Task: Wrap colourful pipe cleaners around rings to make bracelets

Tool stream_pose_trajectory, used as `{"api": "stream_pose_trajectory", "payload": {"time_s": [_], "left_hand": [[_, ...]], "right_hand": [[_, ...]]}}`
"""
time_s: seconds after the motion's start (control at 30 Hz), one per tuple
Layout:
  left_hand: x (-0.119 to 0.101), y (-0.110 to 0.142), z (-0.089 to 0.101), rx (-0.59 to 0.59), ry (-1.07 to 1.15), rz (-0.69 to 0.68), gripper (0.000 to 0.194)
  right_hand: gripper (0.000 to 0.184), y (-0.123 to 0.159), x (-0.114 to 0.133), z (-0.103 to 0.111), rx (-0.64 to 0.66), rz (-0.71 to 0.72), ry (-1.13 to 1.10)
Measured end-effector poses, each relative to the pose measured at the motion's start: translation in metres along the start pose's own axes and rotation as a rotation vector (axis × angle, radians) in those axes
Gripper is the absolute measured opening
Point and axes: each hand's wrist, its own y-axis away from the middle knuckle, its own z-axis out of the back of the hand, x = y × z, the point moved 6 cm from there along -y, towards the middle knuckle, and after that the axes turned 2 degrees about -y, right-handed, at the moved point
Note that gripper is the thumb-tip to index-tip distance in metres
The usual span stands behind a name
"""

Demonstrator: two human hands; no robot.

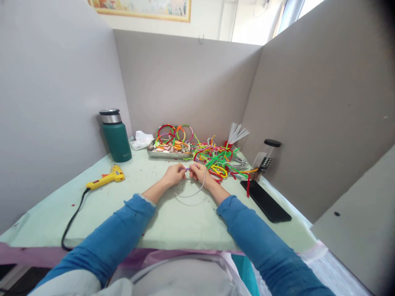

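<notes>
My left hand [174,175] and my right hand [199,173] meet over the middle of the table, fingertips pinched close together. Between them runs a short purple pipe cleaner [187,169], gripped at both sides. A thin whitish wire [203,185] curves out from my right hand and loops down toward the tabletop; how it joins the purple piece is hidden by my fingers. Just beyond my right hand lies a tangled heap of coloured pipe cleaners [216,156]. Behind my hands, a metal tray [169,155] holds many small shell-like pieces, with several colourful wrapped rings [185,126] resting at its back.
On the left are a yellow glue gun [106,179] with a black cord and a green bottle [116,139]. To the right lie a black phone [266,201], a dark-lidded bottle [269,155] and white sticks [237,133] in a red holder. Grey partitions [185,78] enclose the table [166,226].
</notes>
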Motion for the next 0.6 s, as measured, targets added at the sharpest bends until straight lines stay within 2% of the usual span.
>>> {"api": "stream_pose_trajectory", "payload": {"time_s": [0.23,0.6], "left_hand": [[-0.0014,-0.0013,0.0046,-0.082,-0.086,-0.024,0.021],[-0.0054,0.0009,0.0073,-0.072,0.009,-0.023,0.030]], "right_hand": [[0.035,-0.0008,-0.0009,0.0012,0.008,0.026,0.037],[0.037,-0.0013,-0.0032,0.0016,0.012,0.038,0.052]]}}
